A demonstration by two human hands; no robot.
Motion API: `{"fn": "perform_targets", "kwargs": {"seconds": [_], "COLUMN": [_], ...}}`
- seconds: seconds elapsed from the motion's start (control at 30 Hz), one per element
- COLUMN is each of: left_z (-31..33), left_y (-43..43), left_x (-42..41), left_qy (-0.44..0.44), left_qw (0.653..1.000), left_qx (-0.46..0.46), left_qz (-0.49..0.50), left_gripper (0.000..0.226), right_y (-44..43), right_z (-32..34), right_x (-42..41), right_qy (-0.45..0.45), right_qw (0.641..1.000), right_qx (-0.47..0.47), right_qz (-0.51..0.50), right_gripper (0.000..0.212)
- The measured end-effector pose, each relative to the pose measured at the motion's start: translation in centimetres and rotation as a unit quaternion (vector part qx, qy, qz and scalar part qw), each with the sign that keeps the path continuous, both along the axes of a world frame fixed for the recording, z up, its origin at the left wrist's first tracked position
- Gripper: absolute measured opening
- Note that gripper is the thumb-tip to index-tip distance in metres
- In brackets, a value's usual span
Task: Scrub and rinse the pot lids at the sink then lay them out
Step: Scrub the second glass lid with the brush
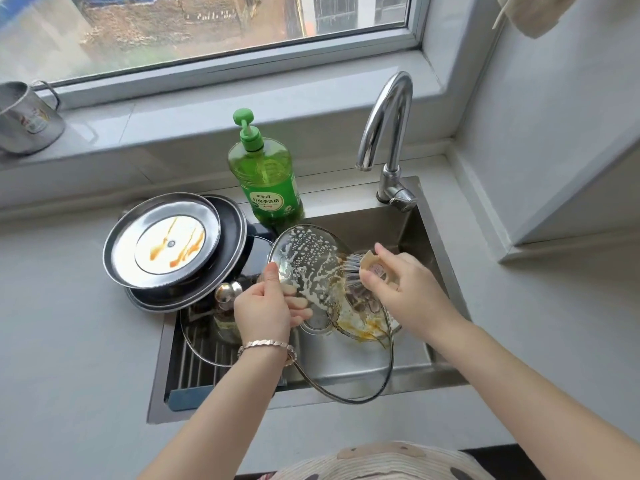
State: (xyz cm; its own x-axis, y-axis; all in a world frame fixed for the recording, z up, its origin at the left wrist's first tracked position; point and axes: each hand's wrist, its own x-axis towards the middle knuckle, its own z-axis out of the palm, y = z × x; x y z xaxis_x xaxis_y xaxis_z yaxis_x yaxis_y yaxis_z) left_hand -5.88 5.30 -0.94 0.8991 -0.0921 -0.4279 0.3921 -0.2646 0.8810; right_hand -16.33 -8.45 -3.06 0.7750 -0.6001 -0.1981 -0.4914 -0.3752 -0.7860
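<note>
The green dish-soap bottle [265, 178] at the back edge of the sink [427, 237] carries a label in Chinese characters, too soft from here to read with any confidence. The steel mug [24, 119] on the windowsill has a small printed motif I can't make out either. Over the basin, a glass lid [304, 258] is held steeply tilted. Its upper rim points toward the soap bottle, its lower edge dips into the sink, and its foam-streaked face is turned up and to the right. The left hand [266, 306], with a bracelet [266, 345] on the wrist, pinches the lid's left rim, thumb on the near face and fingers showing through the glass behind. The right hand [405, 282] is curled round the pale body of a scrub brush [360, 271], whose bristles point left against the glass; orange residue smears the glass just below the brush. A larger glass lid [346, 399] lies under them in the sink. On the counter to the left, an upturned steel lid [162, 240] streaked with orange sauce rests on a darker, wider lid [232, 230]. The faucet [388, 126] curves over the basin.
</note>
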Motion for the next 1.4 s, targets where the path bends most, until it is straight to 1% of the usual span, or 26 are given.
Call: {"fn": "perform_targets", "kwargs": {"seconds": [0.07,0.13,0.17,0.2,0.27,0.3,0.33,0.4,0.43,0.47,0.5,0.57,0.63,0.67,0.73,0.77,0.8,0.9,0.93,1.0,1.03,1.1,1.2,1.23,1.33,1.4], "left_z": [0.3,0.5,0.6,0.7,0.7,0.7,0.8,1.0,1.0,1.1,1.1,1.0,1.1,1.2,1.4,1.4,1.5,1.4,1.4,1.5,1.5,1.5,1.2,1.0,0.6,0.4], "left_y": [-0.3,-0.4,-0.4,-0.2,0.2,0.3,0.3,0.2,0.1,0.0,0.1,0.1,0.2,0.2,0.0,-0.1,-0.1,0.1,0.1,-0.1,-0.3,-0.5,0.0,0.3,0.9,0.6], "left_x": [-0.3,-0.3,-0.2,0.0,0.4,0.4,0.4,0.4,0.4,0.4,0.5,0.7,0.7,0.6,0.3,0.3,0.2,0.5,0.5,0.3,0.2,0.2,1.3,1.7,2.0,1.5], "left_qy": [-0.021,-0.036,-0.042,-0.046,-0.047,-0.044,-0.039,-0.027,-0.022,-0.019,-0.021,-0.035,-0.049,-0.05,-0.046,-0.045,-0.047,-0.069,-0.068,-0.057,-0.051,-0.045,-0.042,-0.036,-0.012,-0.019], "left_qw": [0.999,0.998,0.998,0.997,0.997,0.997,0.998,0.998,0.999,0.999,0.999,0.998,0.997,0.996,0.996,0.995,0.995,0.994,0.994,0.994,0.994,0.995,0.995,0.994,0.991,0.993], "left_qx": [0.001,0.009,0.013,0.018,0.027,0.026,0.021,0.008,0.003,0.001,0.003,0.017,0.024,0.02,0.006,0.003,0.003,0.014,0.011,0.001,-0.005,0.001,0.067,0.096,0.135,0.115], "left_qz": [-0.025,-0.049,-0.054,-0.054,-0.053,-0.054,-0.054,-0.051,-0.049,-0.048,-0.046,-0.045,-0.056,-0.064,-0.081,-0.086,-0.088,-0.089,-0.09,-0.098,-0.1,-0.091,-0.054,-0.039,-0.01,0.008], "left_gripper": [0.049,0.049,0.049,0.05,0.049,0.049,0.048,0.048,0.049,0.049,0.05,0.051,0.052,0.051,0.053,0.054,0.055,0.06,0.059,0.058,0.058,0.058,0.058,0.057,0.049,0.052], "right_y": [0.4,1.5,2.3,3.3,4.7,4.4,3.6,1.5,0.9,1.1,1.8,4.4,4.4,3.4,1.0,0.7,1.1,3.3,2.9,0.7,-0.2,0.2,4.6,5.7,6.3,5.1], "right_z": [-0.2,0.3,0.4,0.6,0.5,0.2,-0.1,-0.4,-0.4,-0.1,0.2,1.0,1.0,1.1,1.4,1.6,2.2,2.9,3.1,3.4,3.3,3.2,2.9,2.7,1.8,1.7], "right_x": [1.3,1.7,1.4,0.7,-1.0,-1.2,-0.9,0.5,1.2,1.4,1.4,0.2,0.1,1.0,3.0,3.7,4.0,3.7,4.1,5.8,6.5,7.0,4.1,2.7,0.7,2.2], "right_qy": [-0.033,-0.093,-0.127,-0.15,-0.15,-0.139,-0.125,-0.121,-0.121,-0.136,-0.156,-0.186,-0.175,-0.171,-0.152,-0.149,-0.159,-0.189,-0.175,-0.144,-0.132,-0.134,-0.177,-0.186,-0.183,-0.153], "right_qw": [0.999,0.994,0.992,0.988,0.973,0.971,0.977,0.991,0.992,0.988,0.982,0.958,0.95,0.957,0.98,0.983,0.98,0.951,0.953,0.975,0.979,0.977,0.949,0.941,0.925,0.933], "right_qx": [0.004,0.008,-0.007,-0.031,-0.068,-0.074,-0.074,-0.052,-0.048,-0.065,-0.09,-0.11,-0.115,-0.123,-0.099,-0.088,-0.102,-0.155,-0.154,-0.119,-0.122,-0.141,-0.198,-0.198,-0.205,-0.223], "right_qz": [-0.029,-0.05,-0.022,0.035,0.161,0.178,0.154,0.033,0.006,0.013,0.055,0.188,0.233,0.198,0.083,0.061,0.069,0.19,0.191,0.121,0.092,0.087,0.17,0.2,0.263,0.236], "right_gripper": [0.05,0.029,0.026,0.031,0.047,0.05,0.047,0.03,0.025,0.027,0.033,0.044,0.046,0.044,0.025,0.017,0.017,0.036,0.033,0.015,0.012,0.013,0.038,0.041,0.042,0.043]}}
